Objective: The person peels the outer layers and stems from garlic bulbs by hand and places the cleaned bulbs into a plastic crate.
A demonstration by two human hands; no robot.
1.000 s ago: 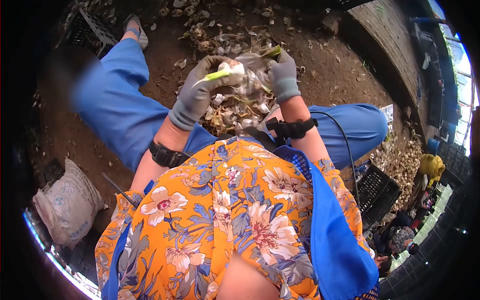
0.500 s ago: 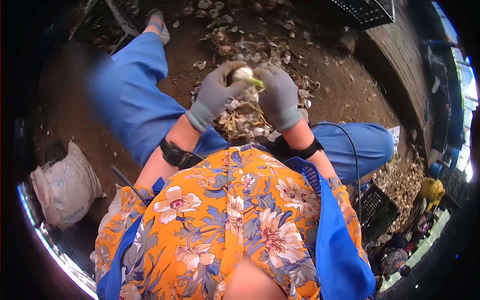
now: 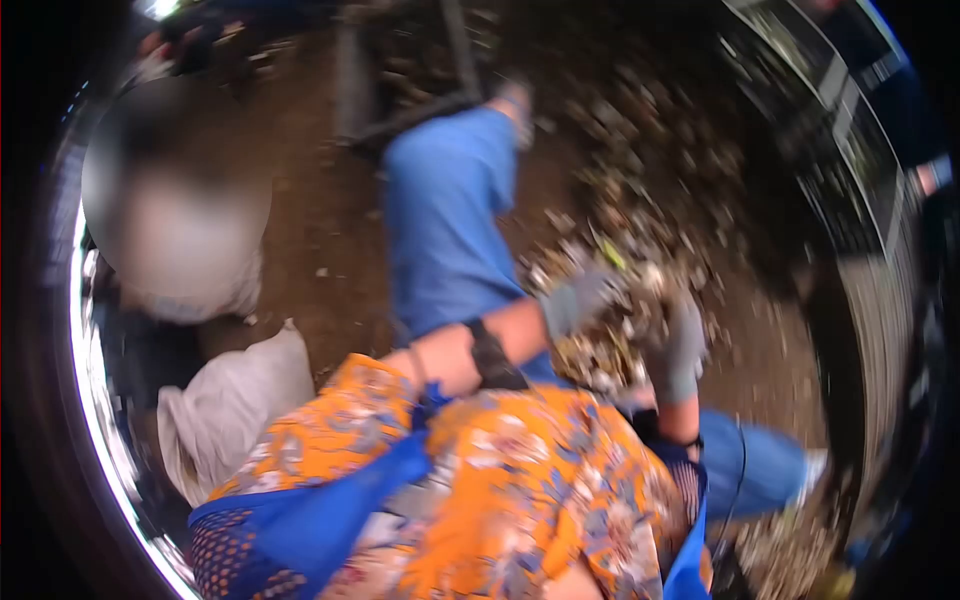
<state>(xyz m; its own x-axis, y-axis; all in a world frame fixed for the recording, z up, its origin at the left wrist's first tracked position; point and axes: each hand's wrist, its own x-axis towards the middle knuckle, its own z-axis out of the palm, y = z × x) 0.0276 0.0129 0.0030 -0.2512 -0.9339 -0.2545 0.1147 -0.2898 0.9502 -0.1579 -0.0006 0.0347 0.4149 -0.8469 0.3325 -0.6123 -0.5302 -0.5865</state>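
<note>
My left hand (image 3: 588,301), in a grey glove, reaches over the litter of garlic skins (image 3: 600,362), its fingers smeared by motion. My right hand (image 3: 681,335), gloved the same way, is a short distance to its right with the fingers pointing away from me. Right at its fingertips shows a pale round shape (image 3: 652,278) like a garlic bulb; I cannot tell whether the hand grips it. A yellow-green piece (image 3: 612,254) like a garlic stem appears just beyond my left hand.
Beyond my hands, dry garlic scraps (image 3: 650,130) spread over the brown soil. A dark crate (image 3: 405,125) stands past my left foot. White sacks (image 3: 245,400) lie at the left. Along the right runs a ridged grey strip (image 3: 880,340).
My view has swung left, shifting the scene rightward and blurring it. The garlic bulb with its green stem, earlier between both hands, is no longer clearly seen there. My hands are lower in view.
</note>
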